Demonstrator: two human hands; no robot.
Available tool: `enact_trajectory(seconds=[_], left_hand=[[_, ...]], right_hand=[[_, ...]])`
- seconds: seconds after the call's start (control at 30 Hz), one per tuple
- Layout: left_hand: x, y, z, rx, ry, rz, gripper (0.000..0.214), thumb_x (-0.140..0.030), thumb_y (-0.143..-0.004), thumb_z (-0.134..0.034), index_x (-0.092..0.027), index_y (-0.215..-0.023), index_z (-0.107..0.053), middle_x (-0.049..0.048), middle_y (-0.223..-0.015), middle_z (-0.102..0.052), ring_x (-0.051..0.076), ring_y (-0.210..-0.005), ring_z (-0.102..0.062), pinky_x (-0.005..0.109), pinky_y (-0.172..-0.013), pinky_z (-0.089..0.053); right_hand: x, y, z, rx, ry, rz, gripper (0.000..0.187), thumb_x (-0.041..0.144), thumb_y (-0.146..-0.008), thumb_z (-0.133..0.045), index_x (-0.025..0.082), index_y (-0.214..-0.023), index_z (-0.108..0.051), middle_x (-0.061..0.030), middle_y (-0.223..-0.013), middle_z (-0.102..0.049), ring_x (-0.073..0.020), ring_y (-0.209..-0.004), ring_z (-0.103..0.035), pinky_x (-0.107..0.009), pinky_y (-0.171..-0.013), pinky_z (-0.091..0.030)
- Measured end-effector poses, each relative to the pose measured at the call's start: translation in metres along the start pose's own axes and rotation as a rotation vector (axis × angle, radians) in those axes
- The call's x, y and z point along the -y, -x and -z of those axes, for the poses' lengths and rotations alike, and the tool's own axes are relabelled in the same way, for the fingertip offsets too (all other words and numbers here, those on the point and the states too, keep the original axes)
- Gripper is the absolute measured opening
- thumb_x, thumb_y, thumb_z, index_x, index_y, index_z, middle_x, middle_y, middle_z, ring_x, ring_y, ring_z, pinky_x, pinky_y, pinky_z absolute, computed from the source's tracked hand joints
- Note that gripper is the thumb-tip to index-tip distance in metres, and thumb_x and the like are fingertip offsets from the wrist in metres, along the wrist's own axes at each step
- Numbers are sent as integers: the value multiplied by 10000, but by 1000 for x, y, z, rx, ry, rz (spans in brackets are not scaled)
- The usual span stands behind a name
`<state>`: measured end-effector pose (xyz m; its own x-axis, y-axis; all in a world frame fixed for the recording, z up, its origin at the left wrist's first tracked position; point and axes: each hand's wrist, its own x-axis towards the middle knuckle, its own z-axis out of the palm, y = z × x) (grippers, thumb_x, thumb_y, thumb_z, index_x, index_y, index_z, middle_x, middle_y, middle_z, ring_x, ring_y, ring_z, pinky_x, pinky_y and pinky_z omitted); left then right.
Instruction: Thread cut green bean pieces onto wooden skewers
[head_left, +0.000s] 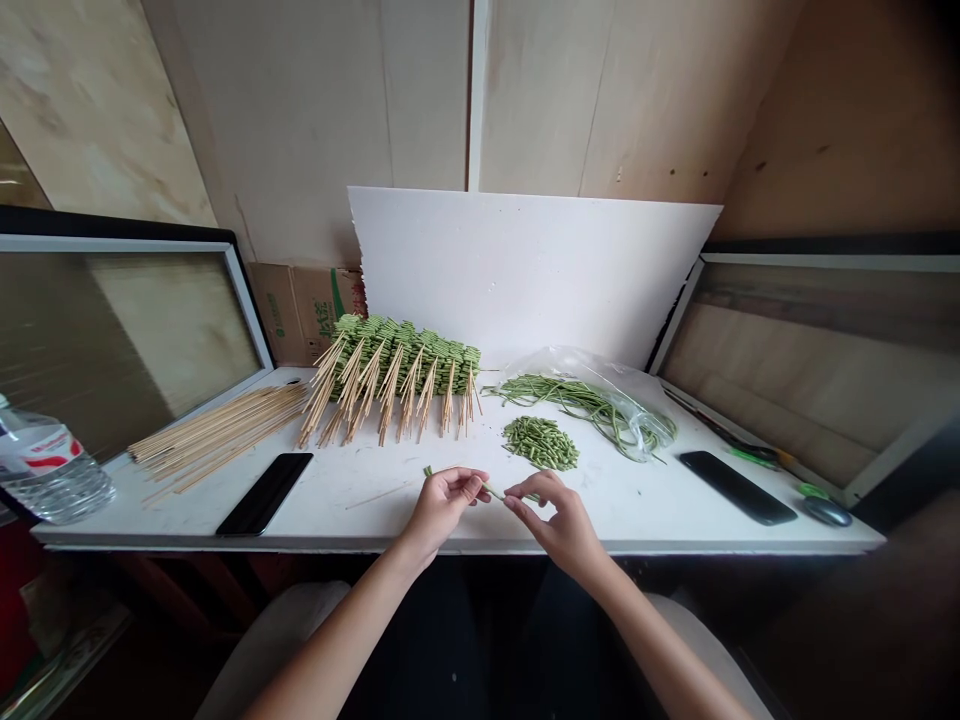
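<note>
My left hand [444,503] pinches a thin bamboo skewer [491,489] with small green bean pieces on it, near the table's front edge. My right hand [559,515] pinches the same skewer from the right, fingertips close to the left hand's. Just beyond them lies a small pile of cut green bean pieces [541,442]. Long uncut green beans [585,402] lie on a clear plastic bag behind the pile. A stack of finished bean skewers [397,375] sits at the back left of centre.
A bundle of bare bamboo skewers [217,430] lies at the left, with a black phone [265,492] beside it and a water bottle [46,470] at the far left edge. Another black phone [737,486] and scissors [757,452] lie at the right. A white board [525,265] leans behind.
</note>
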<state>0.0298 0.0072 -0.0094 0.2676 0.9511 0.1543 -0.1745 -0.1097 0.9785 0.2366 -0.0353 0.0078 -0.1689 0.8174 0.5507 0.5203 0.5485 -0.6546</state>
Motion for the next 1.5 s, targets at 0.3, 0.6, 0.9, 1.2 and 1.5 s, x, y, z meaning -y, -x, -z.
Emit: enact_trajectory(seconds=[0.3, 0.6, 0.9, 1.2, 1.5], left_hand=[[-14, 4, 2, 75, -79, -33, 351, -440, -882, -776, -124, -1033, -760, 118, -913, -797, 239, -914, -747, 366, -902, -547], [-25, 13, -3, 142, -462, -227, 174, -334, -930, -708, -198, -927, -816, 76, -906, -801, 239, -880, -732, 345, -834, -545], [-23, 11, -2, 116, -401, -134, 152, -191, -864, -695, -162, -731, -762, 53, -716, -773, 213, -745, -730, 338, -804, -561], [-14, 5, -1, 181, -198, -125, 153, -217, -822, -753, -143, -695, -713, 46, -685, -726, 183, -708, -703, 299, -746, -555], [-2, 3, 4, 239, -24, -66, 380, -501, -876, -761, -123, -845, -737, 94, -730, -774, 210, -735, -741, 354, -815, -561]], right_hand=[[2, -1, -2, -30, 33, -97, 323, 494, -1010, -584, 224, -927, -740, -56, -888, -735, -205, -774, -611, -346, -700, -509], [10, 4, -7, 46, 8, 0, 224, 398, -1022, -580, 245, -921, -708, -47, -861, -696, -234, -888, -587, -344, -706, -478], [24, 5, -14, 82, -213, -189, 285, 450, -998, -605, 226, -891, -744, -31, -849, -693, -193, -789, -555, -307, -690, -435], [23, 5, -19, 114, -579, -342, 329, 519, -931, -691, 204, -839, -723, -21, -795, -654, -173, -750, -544, -284, -697, -406], [4, -2, -10, 21, -678, -391, 367, 564, -908, -693, 201, -854, -686, -5, -776, -612, -137, -655, -484, -282, -672, -409]])
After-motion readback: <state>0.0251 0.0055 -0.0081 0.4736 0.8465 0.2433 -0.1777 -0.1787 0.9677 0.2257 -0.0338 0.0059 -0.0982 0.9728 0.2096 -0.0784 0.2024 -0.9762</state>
